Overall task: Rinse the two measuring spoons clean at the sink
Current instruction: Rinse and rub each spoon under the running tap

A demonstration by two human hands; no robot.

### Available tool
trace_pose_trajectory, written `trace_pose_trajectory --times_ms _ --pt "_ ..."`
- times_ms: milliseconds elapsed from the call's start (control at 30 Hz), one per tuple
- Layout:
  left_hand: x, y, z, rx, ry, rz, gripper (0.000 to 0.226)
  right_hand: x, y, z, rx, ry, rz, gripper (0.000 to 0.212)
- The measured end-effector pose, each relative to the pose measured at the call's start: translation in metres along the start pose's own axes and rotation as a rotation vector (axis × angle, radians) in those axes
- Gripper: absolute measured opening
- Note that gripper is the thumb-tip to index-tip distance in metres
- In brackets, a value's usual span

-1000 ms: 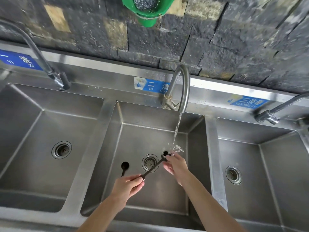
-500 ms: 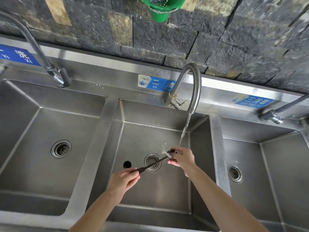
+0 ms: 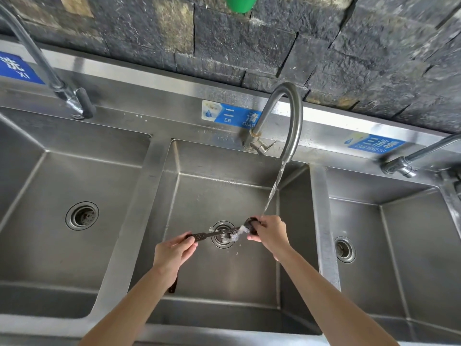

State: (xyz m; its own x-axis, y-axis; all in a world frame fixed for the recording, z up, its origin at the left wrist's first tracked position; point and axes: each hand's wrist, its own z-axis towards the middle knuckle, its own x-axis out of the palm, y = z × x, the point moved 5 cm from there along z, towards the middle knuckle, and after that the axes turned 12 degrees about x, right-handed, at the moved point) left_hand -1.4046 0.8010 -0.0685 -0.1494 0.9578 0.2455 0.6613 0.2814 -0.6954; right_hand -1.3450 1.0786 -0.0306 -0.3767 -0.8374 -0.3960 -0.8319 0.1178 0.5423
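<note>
Since half a second ago you have levelled the measuring spoon (image 3: pixel 214 234) so it lies almost horizontal across the middle basin (image 3: pixel 224 186), and the second spoon's bowl, then visible left of the drain, is out of sight behind your left hand. Your left hand (image 3: pixel 173 249) is closed around the handle end of that spoon, with a second dark handle (image 3: pixel 173 283) hanging down below your wrist, apparently held in the same fist. Your right hand (image 3: pixel 270 233) pinches the spoon's black bowl (image 3: pixel 250 224), fingertips wrapped over it. The stream of water (image 3: pixel 274 188) from the curved faucet (image 3: pixel 287 116) lands right at that bowl and splashes along the shaft above the drain strainer (image 3: pixel 222 234). The left basin (image 3: pixel 74 171) and right basin (image 3: pixel 399 221) each show only their drain, and blue labels (image 3: pixel 230 116) run along the steel backsplash under the dark stone wall (image 3: pixel 324 46).
</note>
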Motion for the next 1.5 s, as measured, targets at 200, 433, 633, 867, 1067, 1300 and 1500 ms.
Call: trace_pose_trajectory --times_ms 200,433,633,867,1067,1300,1500 --pt "-0.001 0.000 0.007 -0.006 -0.031 0.043 0.024 -0.002 0.001 -0.008 0.031 -0.003 0.036 0.017" --pt "0.006 0.004 0.011 0.001 -0.043 0.010 0.020 -0.006 0.011 -0.011 -0.003 -0.063 -0.087 0.039" --pt "0.019 0.009 0.009 0.005 -0.012 -0.027 0.018 -0.011 0.010 -0.008 0.017 -0.007 -0.039 0.035" --pt "0.051 0.014 0.005 -0.020 0.015 -0.072 0.029 -0.048 0.013 -0.006 -0.029 0.019 0.077 0.021" --pt "0.077 0.013 0.007 -0.003 0.040 -0.078 0.026 -0.071 0.018 -0.007 -0.081 0.030 0.217 0.036" --pt "0.115 0.020 -0.001 0.003 0.091 -0.132 0.022 -0.112 0.022 -0.010 -0.131 0.011 0.339 0.035" --pt "0.151 0.028 -0.013 0.003 0.144 -0.091 0.019 -0.150 0.023 -0.022 -0.170 0.002 0.409 0.022"
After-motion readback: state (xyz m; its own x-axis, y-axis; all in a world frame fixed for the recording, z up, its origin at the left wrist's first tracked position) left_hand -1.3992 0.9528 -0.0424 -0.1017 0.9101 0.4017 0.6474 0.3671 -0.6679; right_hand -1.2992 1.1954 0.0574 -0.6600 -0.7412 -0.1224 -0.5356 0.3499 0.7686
